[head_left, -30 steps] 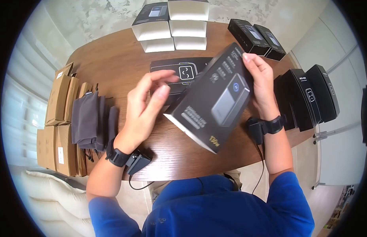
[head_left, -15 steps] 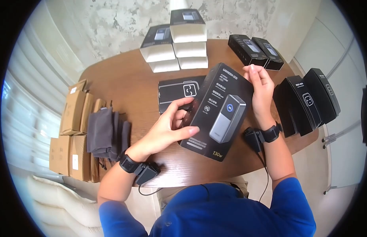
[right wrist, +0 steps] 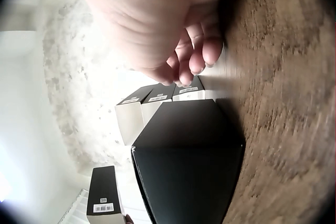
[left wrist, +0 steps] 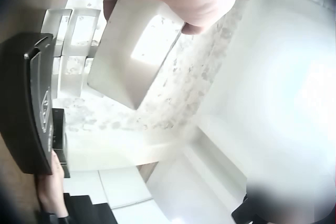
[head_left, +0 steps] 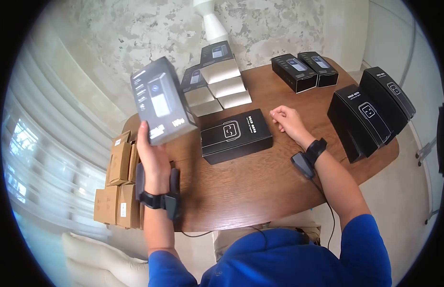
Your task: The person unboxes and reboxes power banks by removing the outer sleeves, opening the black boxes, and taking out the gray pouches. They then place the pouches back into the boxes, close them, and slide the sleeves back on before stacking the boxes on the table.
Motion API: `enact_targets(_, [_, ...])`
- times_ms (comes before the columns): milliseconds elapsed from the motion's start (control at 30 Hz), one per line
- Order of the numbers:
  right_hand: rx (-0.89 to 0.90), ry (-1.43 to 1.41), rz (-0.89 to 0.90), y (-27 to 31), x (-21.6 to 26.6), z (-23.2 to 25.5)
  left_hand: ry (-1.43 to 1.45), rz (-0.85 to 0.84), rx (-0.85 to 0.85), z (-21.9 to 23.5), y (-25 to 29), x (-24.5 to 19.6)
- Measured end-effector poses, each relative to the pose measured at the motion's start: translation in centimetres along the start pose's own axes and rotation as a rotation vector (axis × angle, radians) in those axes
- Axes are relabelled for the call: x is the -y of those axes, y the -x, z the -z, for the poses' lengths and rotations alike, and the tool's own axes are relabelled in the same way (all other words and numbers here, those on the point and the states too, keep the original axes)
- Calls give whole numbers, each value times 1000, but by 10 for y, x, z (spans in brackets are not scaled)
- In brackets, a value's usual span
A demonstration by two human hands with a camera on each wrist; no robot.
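Observation:
In the head view my left hand point(head_left: 153, 160) grips a black printed box sleeve point(head_left: 160, 103) by its lower end, raised at the left, thumb along its near edge. The left wrist view shows the sleeve's pale hollow inside point(left wrist: 118, 56), lit through from the far end. A black box point(head_left: 237, 136) with a smiling-face drawing lies flat in the middle of the wooden table point(head_left: 241, 191). Just right of that box, my right hand point(head_left: 291, 125) holds nothing. Its fingers hang loosely curled, low over the wood in the right wrist view.
Several similar sleeves point(head_left: 219, 71) are stacked at the back, white open ends facing me. Two black boxes point(head_left: 294, 71) lie back right; more black boxes point(head_left: 363, 115) stand at the right edge. Brown cartons point(head_left: 117, 162) are piled left, and grey pouches point(head_left: 174, 179) sit partly behind my left wrist.
The sleeve has passed from my right hand to my left, then swung up and left toward the stacked sleeves. My right hand has released it and dropped beside the black box.

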State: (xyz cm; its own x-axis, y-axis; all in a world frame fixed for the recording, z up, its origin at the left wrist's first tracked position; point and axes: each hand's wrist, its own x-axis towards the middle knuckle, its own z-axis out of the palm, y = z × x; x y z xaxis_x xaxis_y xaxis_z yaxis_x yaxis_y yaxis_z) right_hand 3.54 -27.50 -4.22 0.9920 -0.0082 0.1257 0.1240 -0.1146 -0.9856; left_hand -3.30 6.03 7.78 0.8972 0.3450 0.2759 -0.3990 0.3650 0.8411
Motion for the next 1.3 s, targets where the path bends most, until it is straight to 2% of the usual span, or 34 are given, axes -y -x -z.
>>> enact_targets(67, [54,58,24,3,3,-1,3,31,-12,-5,-14,-12])
enact_targets(133, [57,134,40,4,7,-3,-26,109,98,3,-47,-13])
enact_targets(267, [52,269,83,2,5,-3,-164,212,54,-12,-102,-11])
enact_targets(333, [58,273,81,2,6,-2,-357,328,17,-9,-138,1])
enact_targets(367, [64,282,78,2,8,-1,-360,326,18,-14,-146,4])
enact_targets(433, [82,270,40,3,14,0,-656,311,-88,-24,-162,12])
enact_targets(500, [97,259,-3,3,14,0,-701,355,-37,-24,-186,21])
enact_targets(533, [101,280,31,2,12,0,-744,400,12,-30,-188,22])
enact_targets(733, [102,403,133,1,11,-1,-838,405,54,-52,-194,34])
enact_targets(967, [96,448,163,1,7,-1,-863,350,22,-46,-192,51])
enact_targets(1067, [97,437,148,-1,6,-1,-766,315,32,-28,-204,61])
enact_targets(1133, [100,451,148,0,9,0,-718,100,-27,-17,-210,63])
enact_targets(1167, [103,458,144,0,10,0,-713,99,-26,-17,-209,63])
enact_targets(1233, [105,436,147,-1,8,0,-650,-421,-150,-15,-197,64])
enact_targets(1300, [111,410,141,0,8,1,-618,-436,-102,-24,-158,58])
